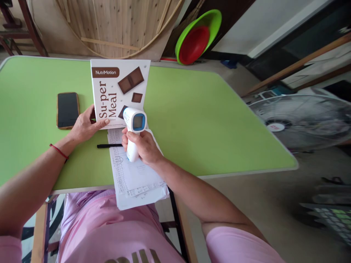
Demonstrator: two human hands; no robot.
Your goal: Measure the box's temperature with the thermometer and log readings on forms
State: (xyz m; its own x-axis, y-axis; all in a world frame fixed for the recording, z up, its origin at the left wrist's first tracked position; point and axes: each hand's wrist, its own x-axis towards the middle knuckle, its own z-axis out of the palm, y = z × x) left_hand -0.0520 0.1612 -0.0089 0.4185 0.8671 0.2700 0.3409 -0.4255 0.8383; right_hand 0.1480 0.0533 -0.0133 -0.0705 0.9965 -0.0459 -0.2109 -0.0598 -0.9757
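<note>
My left hand [87,125] grips the lower left corner of a white box [109,87] printed "NutriMotion Su-per Meal", its thumb across the front. The box stands upright on the table with pictures of chocolate pieces facing me. In my right hand [145,146] is a white and blue infrared thermometer [133,135], fingers wrapped round its handle. Its small grey screen is turned towards me, and its head is in front of the box's lower right part. Beneath the right hand lie sheets of written paper [137,179], overhanging the table's near edge. A black pen [109,145] lies partly on them.
A phone in a brown case [67,110] lies left of the box on the green table [192,120]. Beyond the table are a round wooden board [117,22] and green and red basins [196,40]. A fan [296,122] stands at the right.
</note>
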